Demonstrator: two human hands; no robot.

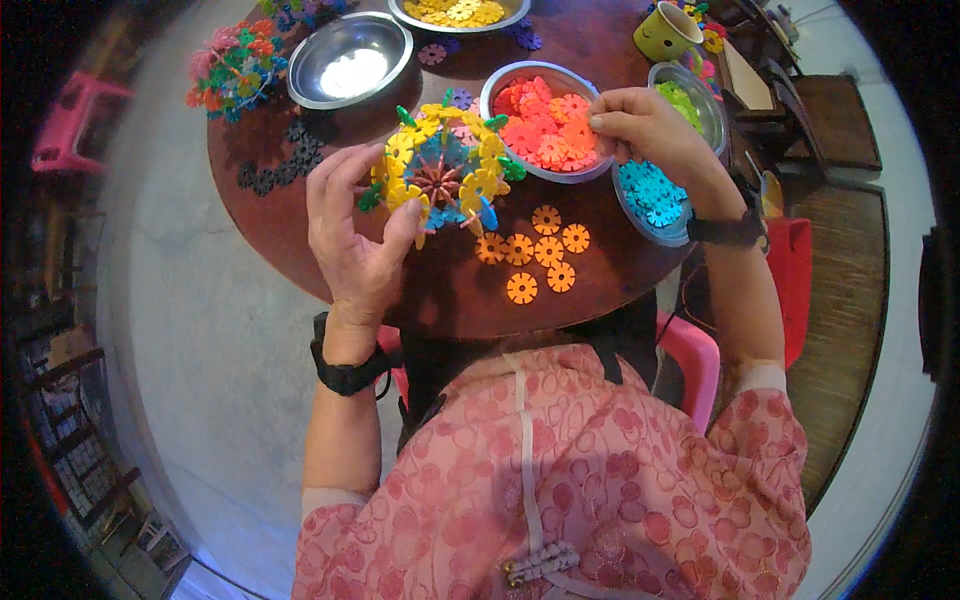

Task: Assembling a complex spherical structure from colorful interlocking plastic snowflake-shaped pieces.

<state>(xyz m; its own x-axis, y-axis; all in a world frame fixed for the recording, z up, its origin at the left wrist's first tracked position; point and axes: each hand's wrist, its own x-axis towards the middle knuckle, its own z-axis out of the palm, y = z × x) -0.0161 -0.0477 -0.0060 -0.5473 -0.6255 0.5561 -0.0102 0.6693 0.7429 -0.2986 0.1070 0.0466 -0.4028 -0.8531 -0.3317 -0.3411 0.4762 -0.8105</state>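
My left hand (350, 225) grips the side of a round built piece of interlocking plastic snowflake discs (398, 152). It is mostly yellow outside, with green and blue bits, and shows blue and dark red parts in its hollow. Over the right rim of a metal bowl (486, 100) of red-orange snowflake discs (545, 120), my right hand (655, 125) has its thumb and fingers pinched together. Whatever is between those fingertips is too small to make out. Several loose orange snowflake discs (548, 250) lie on the table in front of the bowl.
On the round brown table (450, 300) stand bowls of blue discs (655, 195), green discs (680, 100) and yellow discs (455, 10). A bare metal bowl (350, 62), black discs (290, 160), a multicoloured built piece (235, 70) and a yellow cup (665, 35) are also there.
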